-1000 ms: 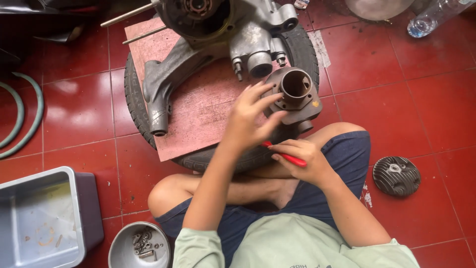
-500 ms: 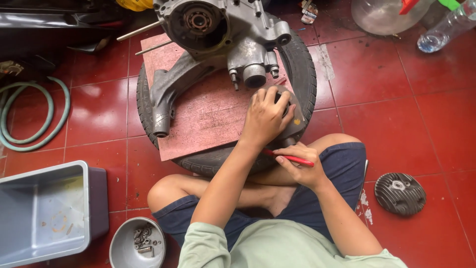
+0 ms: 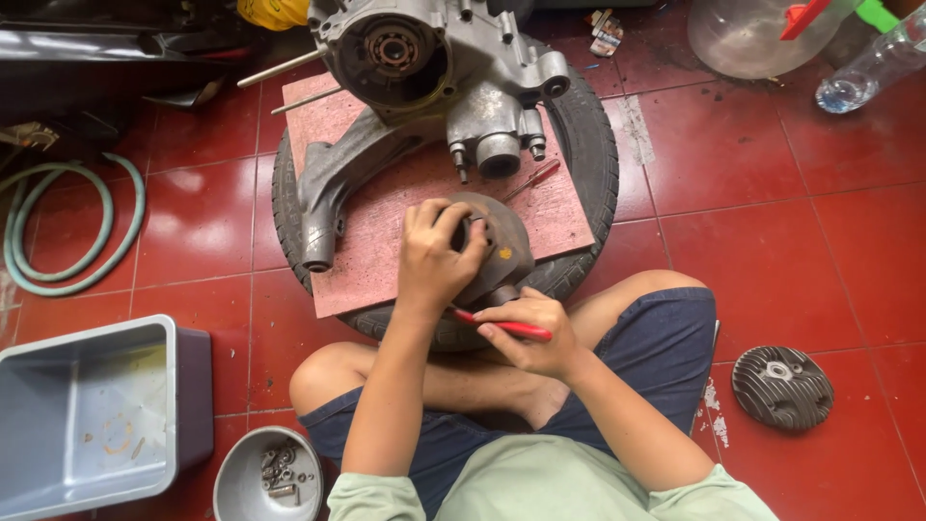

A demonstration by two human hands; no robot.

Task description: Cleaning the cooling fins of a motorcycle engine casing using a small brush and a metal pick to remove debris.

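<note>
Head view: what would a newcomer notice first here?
First, the grey engine casing on a reddish board laid over a tyre, top centre. Below it, the left hand grips a metal cylinder part, while the right hand holds a red-handled tool.

Engine case (image 3: pixel 434 77) on board (image 3: pixel 386 232), board on tyre (image 3: pixel 588 145), tub (image 3: pixel 87 425) left

engine cylinder (image 3: pixel 502 253) | brown metal, tilted | on red board (image 3: pixel 386 232)
</note>
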